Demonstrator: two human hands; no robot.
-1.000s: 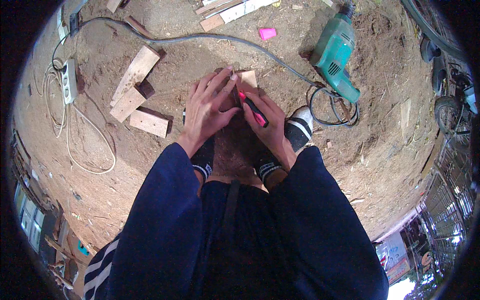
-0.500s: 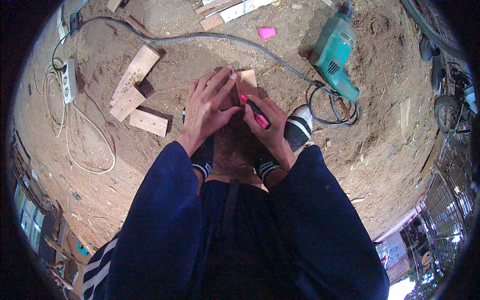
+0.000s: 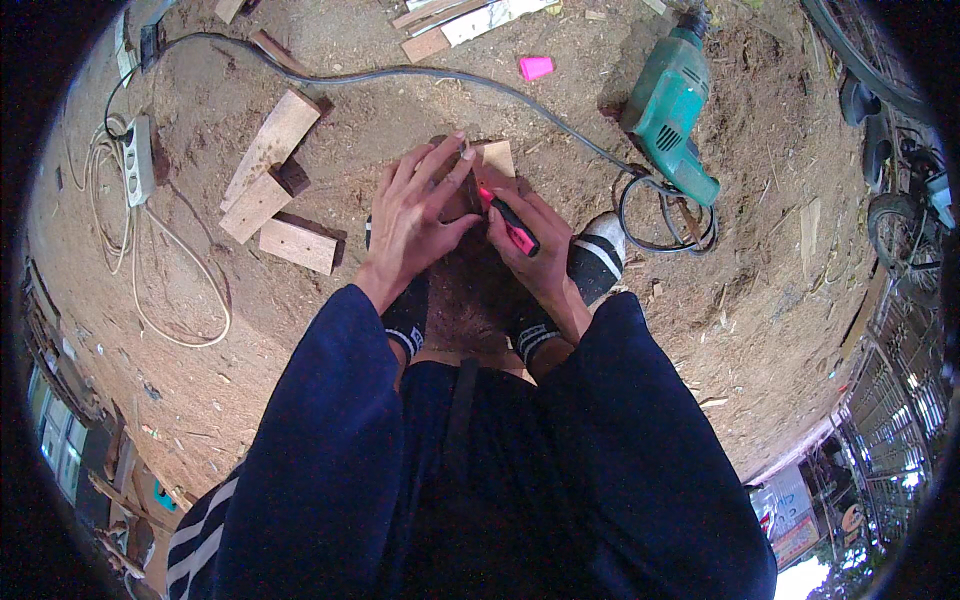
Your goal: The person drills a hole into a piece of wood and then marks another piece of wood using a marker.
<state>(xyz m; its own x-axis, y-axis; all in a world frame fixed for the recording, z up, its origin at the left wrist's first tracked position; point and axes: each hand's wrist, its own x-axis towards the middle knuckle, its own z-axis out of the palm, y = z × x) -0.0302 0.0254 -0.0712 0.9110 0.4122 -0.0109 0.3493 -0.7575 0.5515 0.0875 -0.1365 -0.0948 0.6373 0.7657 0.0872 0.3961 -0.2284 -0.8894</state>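
- The left hand [image 3: 415, 215] lies flat with fingers spread, pressing down on a small pale wooden block [image 3: 493, 160] that rests on the dirt ground [image 3: 330, 330] just ahead of the person's feet.
- The right hand [image 3: 535, 245] is closed around a pink and black marker pen [image 3: 508, 222], its tip pointing at the block beside the left fingers; the two hands sit close together, nearly touching.
- To mark well, I judge the left hand should keep the block pinned so it cannot slide on the loose soil, and its fingers should stay off the line to be drawn.
- The pen is best held low and steady, drawn in a single stroke; how much of the block is already marked cannot be told, since the hands cover it.
- A black-and-white sock [image 3: 598, 255] shows just right of the right hand.
- To the left lie three cut wooden offcuts [image 3: 268, 178]; further left, a white power strip [image 3: 138, 160] with coiled cable.
- A grey cord [image 3: 400, 75] runs past the block to a green electric drill [image 3: 672, 112] at upper right; a pink pen cap [image 3: 536, 67] lies well apart above.
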